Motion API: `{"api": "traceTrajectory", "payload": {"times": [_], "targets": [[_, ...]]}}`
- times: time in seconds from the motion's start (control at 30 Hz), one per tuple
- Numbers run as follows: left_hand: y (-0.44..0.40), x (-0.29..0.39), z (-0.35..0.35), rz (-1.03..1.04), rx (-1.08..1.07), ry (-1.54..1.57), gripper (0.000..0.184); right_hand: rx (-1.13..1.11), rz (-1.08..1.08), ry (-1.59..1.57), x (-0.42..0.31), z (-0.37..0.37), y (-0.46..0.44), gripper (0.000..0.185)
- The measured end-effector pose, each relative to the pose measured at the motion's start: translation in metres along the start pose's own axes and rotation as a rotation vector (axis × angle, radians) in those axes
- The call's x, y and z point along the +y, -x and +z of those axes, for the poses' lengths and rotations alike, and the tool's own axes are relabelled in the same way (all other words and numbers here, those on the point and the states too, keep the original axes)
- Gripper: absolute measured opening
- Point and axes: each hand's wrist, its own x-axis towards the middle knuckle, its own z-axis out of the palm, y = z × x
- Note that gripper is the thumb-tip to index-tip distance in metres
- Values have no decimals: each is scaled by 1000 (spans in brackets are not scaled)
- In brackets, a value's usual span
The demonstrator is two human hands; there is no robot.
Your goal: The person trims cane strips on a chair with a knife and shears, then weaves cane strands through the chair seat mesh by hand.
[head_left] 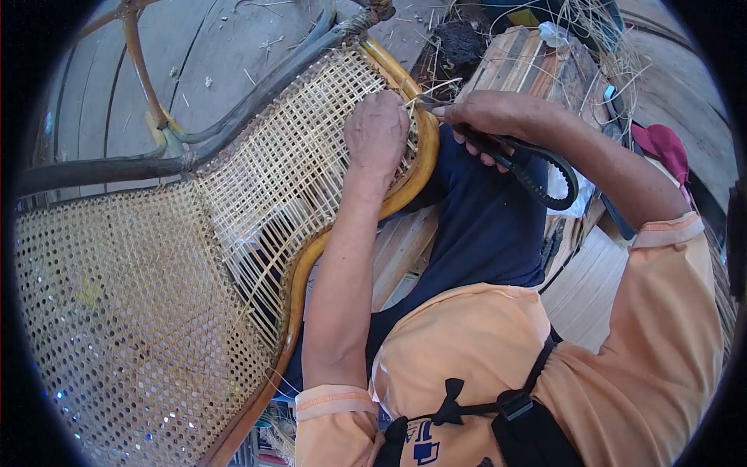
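A chair-like rattan frame [426,148] carries a panel of woven cane [272,167], its open weave loose and gapped toward the lower edge. My left hand [377,128] rests on this weave near the curved yellow rim, its fingers curled; what they pinch is hidden. Just right of it, pale cane strands [443,84] stick out past the rim. In my right hand [486,117] is a pair of scissors [537,187] with black looped handles, its metal tip at the rim beside my left fingers.
Finished finer cane mesh [117,296] fills the lower left. Dark poles [109,173] of the frame cross a plank floor [210,58] with cane scraps. At upper right stand stacked wood strips [513,58], tangled cane fibres [595,31] and a red cap [665,152].
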Motion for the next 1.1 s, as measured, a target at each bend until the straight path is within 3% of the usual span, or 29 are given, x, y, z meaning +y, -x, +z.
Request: {"api": "traceTrajectory", "payload": {"times": [0.67,0.87,1.0,1.1], "targets": [[-5,9,-9,-157,-74,146,17,91,-175,134,9,7,-9,54],[-5,9,-11,-137,-108,156,18,132,-455,196,19,3,8,52],[-1,-4,-14,-263,-1,399,19,348,-376,-46,62,-4,55,53],[3,-7,-16,-289,69,376,18,537,-269,-149,131,3,71,52]]}}
